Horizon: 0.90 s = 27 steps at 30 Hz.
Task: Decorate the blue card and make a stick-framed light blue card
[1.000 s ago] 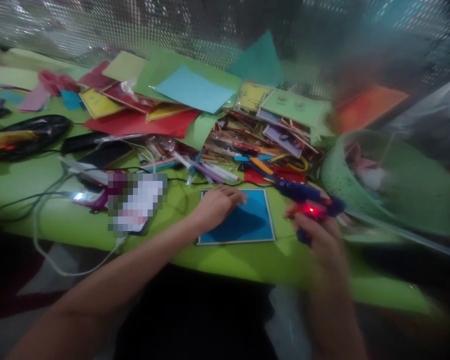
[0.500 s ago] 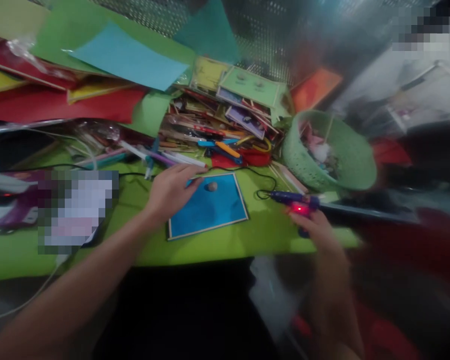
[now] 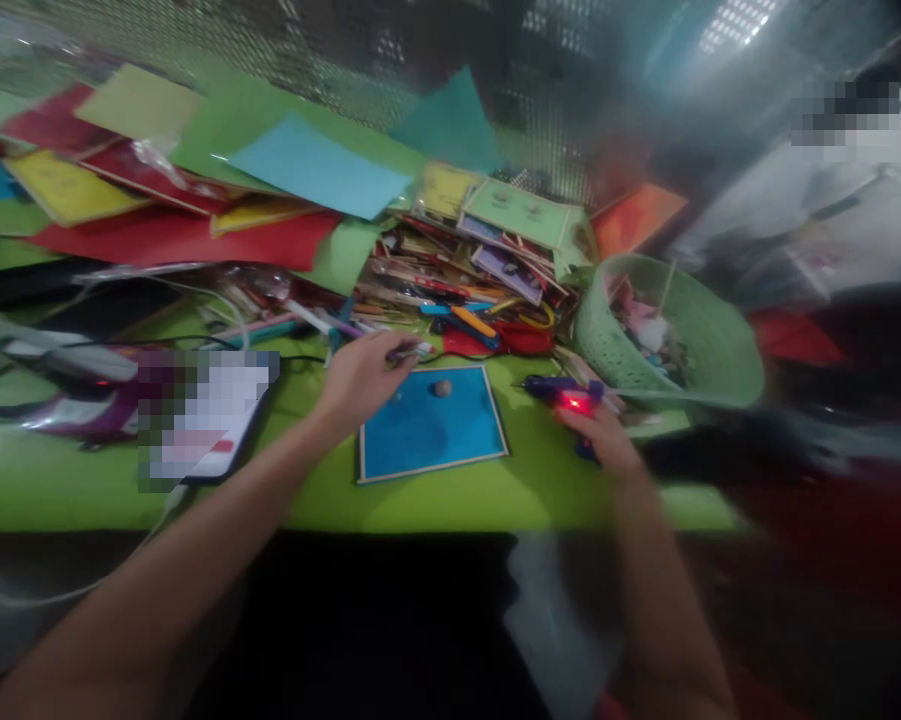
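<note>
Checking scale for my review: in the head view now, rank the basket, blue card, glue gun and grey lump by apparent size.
1. Basket
2. Blue card
3. Glue gun, partly hidden
4. Grey lump

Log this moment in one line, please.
left hand: by blue panel, grip unclear; right hand: holding glue gun, red light lit; blue panel: small round piece on top

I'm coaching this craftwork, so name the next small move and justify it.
Probably move the left hand over the blue panel: it is near the panel's far edge, perhaps pinching something small, while the right hand holds the glue gun clear, beside the panel.
</note>
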Motion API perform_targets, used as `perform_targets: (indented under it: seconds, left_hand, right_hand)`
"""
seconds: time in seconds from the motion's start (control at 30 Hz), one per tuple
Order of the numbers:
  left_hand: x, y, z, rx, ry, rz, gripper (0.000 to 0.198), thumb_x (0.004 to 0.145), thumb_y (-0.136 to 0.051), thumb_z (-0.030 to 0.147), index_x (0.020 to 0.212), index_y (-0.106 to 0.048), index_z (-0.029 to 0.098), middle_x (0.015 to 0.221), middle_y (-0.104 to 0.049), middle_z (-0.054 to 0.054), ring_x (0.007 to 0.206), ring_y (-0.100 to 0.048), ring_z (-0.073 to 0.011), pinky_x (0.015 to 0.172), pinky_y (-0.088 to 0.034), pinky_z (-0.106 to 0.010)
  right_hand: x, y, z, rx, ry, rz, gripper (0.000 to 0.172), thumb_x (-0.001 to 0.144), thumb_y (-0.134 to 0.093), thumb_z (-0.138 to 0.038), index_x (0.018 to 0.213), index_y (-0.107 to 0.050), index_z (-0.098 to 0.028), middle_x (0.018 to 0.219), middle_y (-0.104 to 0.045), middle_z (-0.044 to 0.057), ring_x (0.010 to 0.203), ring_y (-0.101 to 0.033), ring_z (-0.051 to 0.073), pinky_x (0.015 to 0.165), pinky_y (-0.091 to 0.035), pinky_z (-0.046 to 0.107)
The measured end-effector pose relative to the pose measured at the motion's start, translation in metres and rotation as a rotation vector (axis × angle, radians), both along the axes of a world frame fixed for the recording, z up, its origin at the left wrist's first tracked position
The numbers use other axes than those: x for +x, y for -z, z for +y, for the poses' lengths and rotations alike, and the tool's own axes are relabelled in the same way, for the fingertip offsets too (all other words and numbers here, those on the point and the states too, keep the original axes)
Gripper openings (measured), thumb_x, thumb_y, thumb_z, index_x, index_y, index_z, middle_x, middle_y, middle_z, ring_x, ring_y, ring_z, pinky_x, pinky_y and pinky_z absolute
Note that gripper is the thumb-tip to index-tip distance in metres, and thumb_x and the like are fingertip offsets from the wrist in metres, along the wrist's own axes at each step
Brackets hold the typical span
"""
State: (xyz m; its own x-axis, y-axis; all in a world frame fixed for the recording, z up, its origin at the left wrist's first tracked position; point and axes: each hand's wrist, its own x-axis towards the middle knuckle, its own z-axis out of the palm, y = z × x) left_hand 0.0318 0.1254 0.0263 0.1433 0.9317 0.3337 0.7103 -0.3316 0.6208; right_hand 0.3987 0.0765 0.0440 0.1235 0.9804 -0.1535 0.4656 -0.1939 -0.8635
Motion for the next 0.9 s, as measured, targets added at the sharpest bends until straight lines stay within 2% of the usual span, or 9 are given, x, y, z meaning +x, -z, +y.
perform_targets:
  seconds: [0.13, 0.23, 0.37, 0.5, 0.57, 0.63, 0.8, 0.9]
  left_hand:
    - [-0.008, -0.014, 0.017, -0.078, -0.06, 0.164, 0.034, 0.095, -0.062, 0.034, 0.125, -0.075, 0.023, 0.116, -0.082, -0.008, 0.1, -0.077, -0.0281, 0.084, -0.058, -0.035]
    - [0.001, -0.018, 0.037, -0.128, -0.063, 0.255, 0.031, 0.094, -0.063, 0.035, 0.117, -0.079, 0.023, 0.112, -0.082, -0.008, 0.102, -0.076, -0.0305, 0.083, -0.058, -0.036]
    - [0.027, -0.013, 0.063, -0.166, -0.049, 0.336, 0.023, 0.089, -0.066, 0.029, 0.103, -0.082, 0.021, 0.104, -0.082, -0.011, 0.103, -0.074, -0.0331, 0.087, -0.057, -0.038]
    - [0.044, -0.013, 0.074, -0.17, -0.061, 0.369, 0.023, 0.087, -0.068, 0.027, 0.104, -0.082, 0.019, 0.116, -0.078, -0.014, 0.12, -0.068, -0.036, 0.1, -0.053, -0.043]
    - [0.046, -0.015, 0.075, -0.173, -0.071, 0.362, 0.023, 0.087, -0.068, 0.026, 0.105, -0.081, 0.019, 0.121, -0.076, -0.016, 0.123, -0.065, -0.0375, 0.105, -0.05, -0.047]
    - [0.047, -0.015, 0.073, -0.176, -0.076, 0.338, 0.023, 0.086, -0.07, 0.024, 0.106, -0.08, 0.018, 0.123, -0.075, -0.016, 0.125, -0.064, -0.0386, 0.108, -0.047, -0.05]
    - [0.044, -0.009, 0.071, -0.177, -0.087, 0.199, 0.026, 0.08, -0.072, 0.014, 0.105, -0.077, 0.019, 0.119, -0.076, -0.016, 0.127, -0.061, -0.0389, 0.11, -0.043, -0.05]
    - [0.039, -0.005, 0.07, -0.181, -0.096, 0.051, 0.026, 0.078, -0.07, 0.009, 0.101, -0.075, 0.018, 0.109, -0.076, -0.015, 0.121, -0.064, -0.0384, 0.106, -0.044, -0.049]
  right_hand:
    - [0.014, 0.008, -0.014, -0.009, 0.058, 0.009, 0.04, 0.065, -0.082, -0.059, 0.078, -0.081, -0.021, 0.083, -0.079, 0.007, 0.086, -0.07, 0.027, 0.084, -0.056, 0.04]
    - [0.023, 0.017, -0.028, -0.035, 0.084, -0.007, 0.041, 0.071, -0.08, -0.06, 0.083, -0.082, -0.021, 0.083, -0.078, 0.007, 0.086, -0.071, 0.027, 0.078, -0.055, 0.038]
    - [0.026, 0.029, -0.037, 0.014, 0.047, -0.064, 0.045, 0.078, -0.076, -0.062, 0.095, -0.081, -0.022, 0.099, -0.079, 0.009, 0.102, -0.071, 0.031, 0.091, -0.055, 0.044]
    - [0.031, 0.036, -0.039, 0.142, 0.046, -0.395, 0.059, 0.082, -0.063, -0.073, 0.108, -0.077, -0.022, 0.119, -0.074, 0.013, 0.122, -0.062, 0.037, 0.107, -0.048, 0.054]
    - [0.035, 0.038, -0.041, 0.203, 0.028, -0.563, 0.063, 0.087, -0.053, -0.076, 0.109, -0.075, -0.021, 0.129, -0.071, 0.016, 0.129, -0.056, 0.039, 0.113, -0.042, 0.058]
    - [0.041, 0.039, -0.044, 0.227, 0.0, -0.657, 0.065, 0.091, -0.046, -0.076, 0.108, -0.073, -0.02, 0.131, -0.069, 0.019, 0.129, -0.055, 0.039, 0.114, -0.041, 0.058]
    - [0.047, 0.045, -0.049, 0.269, -0.036, -0.726, 0.062, 0.094, -0.047, -0.076, 0.108, -0.071, -0.021, 0.128, -0.071, 0.018, 0.122, -0.061, 0.037, 0.107, -0.047, 0.055]
    - [0.044, 0.041, -0.052, 0.315, -0.061, -0.767, 0.06, 0.095, -0.047, -0.075, 0.105, -0.071, -0.021, 0.124, -0.073, 0.018, 0.117, -0.063, 0.036, 0.101, -0.048, 0.053]
